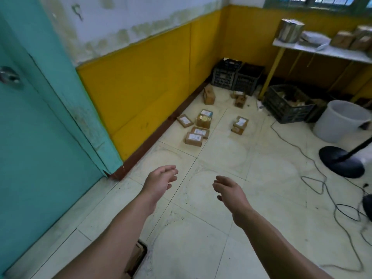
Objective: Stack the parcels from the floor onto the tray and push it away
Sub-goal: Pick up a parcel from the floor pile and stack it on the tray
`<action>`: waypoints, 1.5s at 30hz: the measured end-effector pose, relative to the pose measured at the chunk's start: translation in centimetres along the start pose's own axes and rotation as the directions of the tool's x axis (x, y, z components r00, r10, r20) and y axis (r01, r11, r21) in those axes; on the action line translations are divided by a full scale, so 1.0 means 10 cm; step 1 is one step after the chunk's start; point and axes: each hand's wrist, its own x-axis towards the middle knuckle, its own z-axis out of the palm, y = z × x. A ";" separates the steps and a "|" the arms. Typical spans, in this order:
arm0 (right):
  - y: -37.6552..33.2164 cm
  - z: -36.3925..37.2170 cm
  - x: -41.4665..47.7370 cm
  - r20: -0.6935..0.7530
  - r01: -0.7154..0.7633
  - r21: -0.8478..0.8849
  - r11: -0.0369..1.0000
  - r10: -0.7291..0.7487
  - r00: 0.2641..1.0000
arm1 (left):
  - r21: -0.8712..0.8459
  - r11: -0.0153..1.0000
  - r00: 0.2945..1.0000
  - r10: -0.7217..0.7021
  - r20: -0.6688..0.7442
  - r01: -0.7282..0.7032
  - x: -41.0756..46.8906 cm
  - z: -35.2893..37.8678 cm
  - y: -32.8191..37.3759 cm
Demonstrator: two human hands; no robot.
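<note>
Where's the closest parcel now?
Head view, centre: the closest parcel lies on the floor near the yellow wall, beyond the left hand, with another parcel behind.

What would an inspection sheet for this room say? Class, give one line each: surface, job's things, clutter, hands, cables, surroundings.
Surface: pale tiled floor, marked with grime.
Job's things: cardboard parcels scattered on the floor near the yellow wall; a dark-rimmed thing at the bottom edge, mostly hidden, may be the tray.
Clutter: black crates in the corner, a white bucket, a black round stand base at right.
Hands: left hand and right hand both open, holding nothing, above the floor.
Cables: grey cables loop across the floor at right.
Surroundings: teal door at left, a table bearing more packages.
</note>
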 end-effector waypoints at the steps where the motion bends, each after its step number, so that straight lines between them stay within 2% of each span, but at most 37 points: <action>1: -0.01 -0.10 0.09 0.001 0.004 0.010 1.000 -0.004 1.000 | 0.005 1.000 1.000 0.001 0.002 -0.001 0.06 0.11 0.05; 7: -0.11 -0.50 0.55 -0.005 -0.017 0.099 0.995 0.017 1.000 | 0.055 0.998 0.999 -0.035 0.027 0.034 0.42 0.60 0.23; 14: -0.31 -0.74 1.34 -0.007 -0.060 0.112 0.992 0.061 0.998 | 0.054 0.994 0.995 -0.095 0.040 0.093 1.18 0.99 0.42; 23: -0.99 -1.03 2.99 -0.054 -0.113 0.076 0.991 0.118 0.992 | 0.041 0.986 0.983 -0.165 0.080 0.162 2.97 1.41 1.03; 32: -1.49 -1.32 4.30 -0.094 -0.181 0.090 0.979 0.189 0.978 | 0.067 0.979 0.974 -0.200 0.110 0.194 4.31 1.77 1.58; 40: -1.63 -1.45 5.72 -0.047 -0.252 0.085 0.964 0.257 0.965 | 0.149 0.945 0.950 -0.304 0.069 0.292 5.61 1.99 1.60; 45: -1.94 -1.60 6.81 0.007 -0.317 -0.013 0.948 0.317 0.948 | 0.151 0.931 0.943 -0.330 -0.034 0.331 6.51 2.08 1.91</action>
